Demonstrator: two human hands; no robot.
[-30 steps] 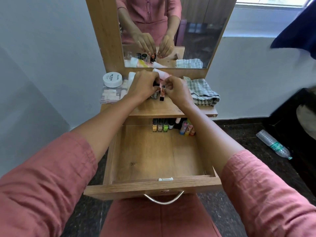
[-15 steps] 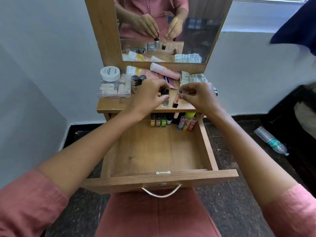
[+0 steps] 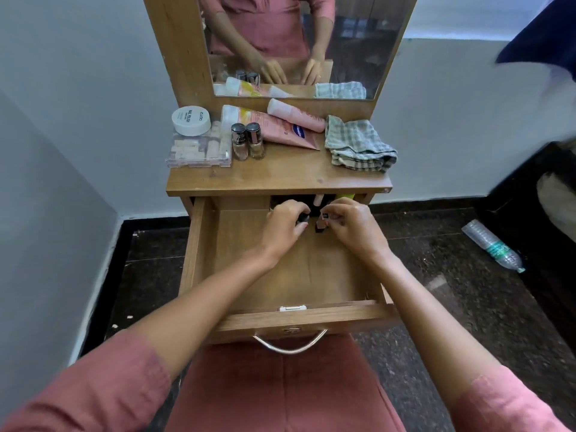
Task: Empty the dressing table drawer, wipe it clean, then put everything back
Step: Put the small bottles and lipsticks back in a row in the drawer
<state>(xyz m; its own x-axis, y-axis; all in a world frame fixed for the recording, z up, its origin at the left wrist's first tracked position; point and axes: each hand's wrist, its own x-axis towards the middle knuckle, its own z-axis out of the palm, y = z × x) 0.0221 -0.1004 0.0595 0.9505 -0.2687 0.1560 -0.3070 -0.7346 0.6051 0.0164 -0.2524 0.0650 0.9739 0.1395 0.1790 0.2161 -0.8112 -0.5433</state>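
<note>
The drawer (image 3: 197,244) of the dressing table is pulled fully out, with its metal handle (image 3: 290,347) toward the person. Both hands are inside it, at the rear edge just under the tabletop (image 3: 280,177).

- The left hand (image 3: 285,228) has its fingers curled around a small dark-capped bottle (image 3: 303,217).
- The right hand (image 3: 353,228) pinches a second small bottle (image 3: 321,222) between fingertips and thumb. This bottle is tilted.
- The two hands are close together but not touching.

More small containers (image 3: 318,199) stand at the back of the drawer, mostly hidden in shadow.

On the tabletop:

- Two nail polish bottles (image 3: 247,141) stand upright, side by side.
- A clear plastic box (image 3: 196,152) is just left of them, with a white jar (image 3: 190,120) on its lid.
- Two pink tubes (image 3: 280,127) lie behind the bottles, against the mirror (image 3: 358,42).
- A folded checked cloth (image 3: 358,145) lies at the right end.

A plastic water bottle (image 3: 492,244) lies on the dark floor to the right.
</note>
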